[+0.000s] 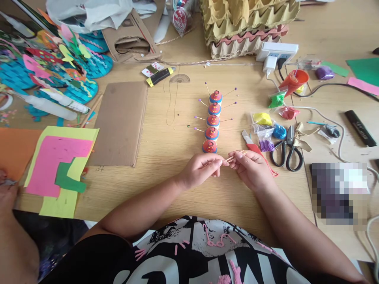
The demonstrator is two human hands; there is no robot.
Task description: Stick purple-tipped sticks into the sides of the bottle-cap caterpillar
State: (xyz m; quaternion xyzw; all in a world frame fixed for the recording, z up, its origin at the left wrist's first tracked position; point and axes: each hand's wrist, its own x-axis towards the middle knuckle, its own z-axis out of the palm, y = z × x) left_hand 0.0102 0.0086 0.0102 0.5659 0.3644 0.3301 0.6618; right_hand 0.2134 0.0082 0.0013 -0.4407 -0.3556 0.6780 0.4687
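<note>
In front of me my left hand point(201, 169) and my right hand point(251, 167) are close together, fingers pinched on thin wooden toothpicks point(229, 159) that span the gap between them. Just beyond is a column of several small figures with red tops, blue rims and yellow faces. The nearest figure point(210, 146) has no sticks at its sides. Farther figures, such as the farthest one point(216, 97), carry sticks tipped with purple balls. A red-handled cutter point(257, 149) lies beside my right hand, partly covered by it.
Scissors point(288, 152), bagged yellow clay point(262, 118) and an orange cup point(296, 81) lie right. Cardboard point(118, 124) and coloured paper point(59, 165) lie left, near another person's hand point(7, 189). Egg trays point(245, 27) and a power strip point(277, 51) stand at the back.
</note>
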